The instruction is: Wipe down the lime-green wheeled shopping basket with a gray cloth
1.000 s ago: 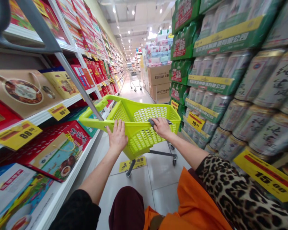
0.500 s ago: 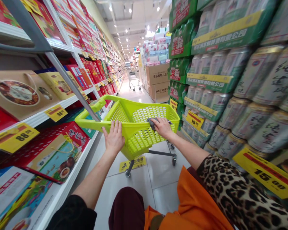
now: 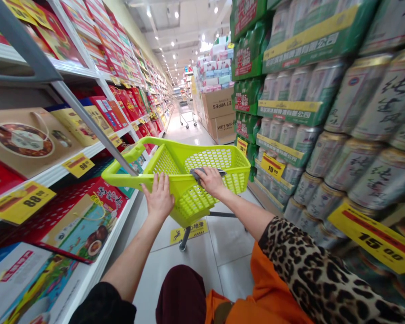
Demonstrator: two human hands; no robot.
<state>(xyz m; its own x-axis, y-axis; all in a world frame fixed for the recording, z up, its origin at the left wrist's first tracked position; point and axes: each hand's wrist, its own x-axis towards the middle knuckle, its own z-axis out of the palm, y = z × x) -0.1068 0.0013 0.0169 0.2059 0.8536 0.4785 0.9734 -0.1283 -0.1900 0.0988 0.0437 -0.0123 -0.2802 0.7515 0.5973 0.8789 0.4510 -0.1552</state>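
Pressing your left hand (image 3: 158, 198) flat against the wall of the lime-green plastic shopping cart (image 3: 165, 163), you keep the fingers spread, so the palm bears on the basket without gripping it. Your right hand (image 3: 212, 181) curls over the rim (image 3: 243, 173) and closes there, pinning a grey scrap (image 3: 196, 175) under the fingers, perhaps a cloth, though you cannot tell from this view. That hold gives the hand the firmer purchase. Both forearms reach straight ahead, the left from a black sleeve (image 3: 97, 306), the right from a leopard-print sleeve (image 3: 300, 270), which keeps the cart out in front of you on the tiled floor (image 3: 155, 288), above a yellow floor sticker (image 3: 189, 231). It runs between a white shelf (image 3: 116, 227) of gift boxes, edged with a yellow price tag (image 3: 20, 202), and stacked drink cans (image 3: 351, 166).
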